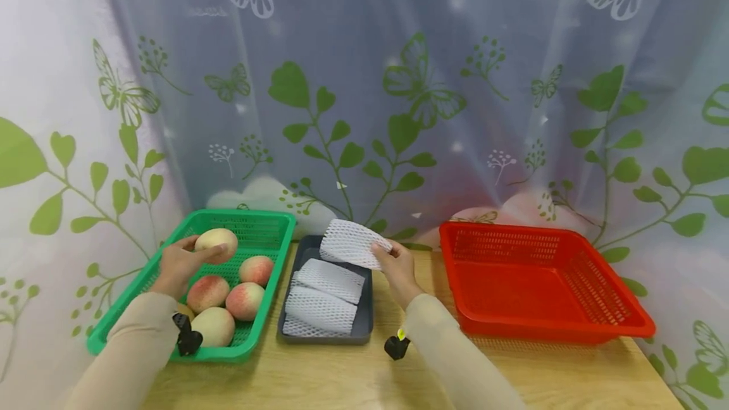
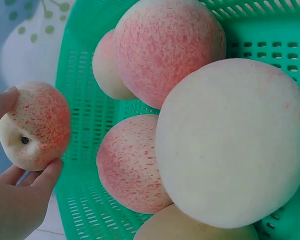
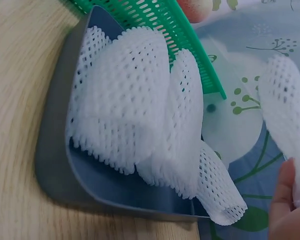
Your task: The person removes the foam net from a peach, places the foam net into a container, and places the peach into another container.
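Observation:
My left hand (image 1: 178,264) grips a pale peach (image 1: 217,245) above the green basket (image 1: 283,252); the left wrist view shows this peach (image 2: 37,125) with a red-speckled side, between thumb and fingers. Several other peaches (image 1: 245,301) lie in the basket below. With thumb and fingers, my right hand (image 1: 397,271) pinches one end of a white foam net sleeve (image 1: 350,243) over the back of the grey tray (image 1: 364,328). More flat foam net sleeves (image 1: 321,309) lie stacked in that tray. The right wrist view shows the held sleeve (image 3: 286,107) at the right edge.
A red plastic basket (image 1: 512,293) stands on the right of the wooden table (image 1: 319,375), with nothing seen inside. The grey tray sits between the two baskets. Behind the table hangs a curtain (image 1: 353,81) printed with leaves and butterflies.

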The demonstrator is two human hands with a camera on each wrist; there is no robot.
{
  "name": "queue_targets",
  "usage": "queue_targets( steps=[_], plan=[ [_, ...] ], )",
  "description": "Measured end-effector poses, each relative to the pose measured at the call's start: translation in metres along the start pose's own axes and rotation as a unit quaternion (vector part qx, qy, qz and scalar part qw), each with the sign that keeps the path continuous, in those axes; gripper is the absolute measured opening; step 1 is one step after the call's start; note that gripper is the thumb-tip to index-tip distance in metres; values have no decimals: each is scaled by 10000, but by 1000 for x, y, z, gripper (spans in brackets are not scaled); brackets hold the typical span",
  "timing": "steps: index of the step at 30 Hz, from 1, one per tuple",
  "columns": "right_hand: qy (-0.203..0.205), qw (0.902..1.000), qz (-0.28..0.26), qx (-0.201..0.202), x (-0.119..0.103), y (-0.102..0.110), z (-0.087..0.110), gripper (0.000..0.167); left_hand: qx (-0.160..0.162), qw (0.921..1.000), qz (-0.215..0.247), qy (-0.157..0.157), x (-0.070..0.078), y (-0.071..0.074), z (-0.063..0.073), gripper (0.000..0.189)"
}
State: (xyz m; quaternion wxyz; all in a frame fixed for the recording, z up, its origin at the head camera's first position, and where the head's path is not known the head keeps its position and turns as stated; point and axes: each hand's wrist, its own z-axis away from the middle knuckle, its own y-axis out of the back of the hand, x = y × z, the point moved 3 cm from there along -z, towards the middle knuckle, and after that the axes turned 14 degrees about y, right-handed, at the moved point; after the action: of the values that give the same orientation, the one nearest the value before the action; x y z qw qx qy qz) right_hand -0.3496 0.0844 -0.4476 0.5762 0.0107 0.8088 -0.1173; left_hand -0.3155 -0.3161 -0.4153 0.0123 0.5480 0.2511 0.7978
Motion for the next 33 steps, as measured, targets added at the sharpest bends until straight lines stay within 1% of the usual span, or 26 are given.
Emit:
queue_targets(
  steps=[3,5,7,10,14,17,20,23,25,29,32,33],
  plan=[
    [-132,9999,18,-31,1,-5,-4,28,-34,10000,-27,70,-1,-3,-5,94],
    [-251,9996,-121,-41,3,-7,-4,30,-136,9998,-25,115,-4,-6,-7,93],
    [-348,9991,-234,58,5,-8,-4,32,-227,9996,-38,132,-7,-7,-8,94],
    [-397,9982,-360,285,8,-10,-3,34,-283,9994,-6,182,-10,-9,-9,94],
    [-418,9959,-362,709,10,-14,-1,30,-266,9992,-88,300,-14,-9,-10,92],
    [-343,9931,-388,1049,10,-17,0,28,-235,9987,-291,346,-15,-9,-11,91],
    [-267,9897,-591,1279,11,-23,0,29,-211,9981,-454,358,-16,-8,-14,91],
    [-369,9893,-702,1227,15,-28,1,30,-166,9970,-682,316,-17,-7,-18,92],
    [-519,9902,-613,1145,20,-31,3,30,-163,9960,-832,285,-17,-7,-18,92],
    [-675,9936,-76,908,30,-31,6,33,-202,9938,-1070,233,-17,-9,-19,91],
    [-697,9941,493,664,35,-29,8,35,-344,9929,-1118,207,-16,-12,-20,91],
    [-676,9931,773,567,36,-28,8,37,-326,9922,-1185,192,-16,-13,-21,90]
  ],
)
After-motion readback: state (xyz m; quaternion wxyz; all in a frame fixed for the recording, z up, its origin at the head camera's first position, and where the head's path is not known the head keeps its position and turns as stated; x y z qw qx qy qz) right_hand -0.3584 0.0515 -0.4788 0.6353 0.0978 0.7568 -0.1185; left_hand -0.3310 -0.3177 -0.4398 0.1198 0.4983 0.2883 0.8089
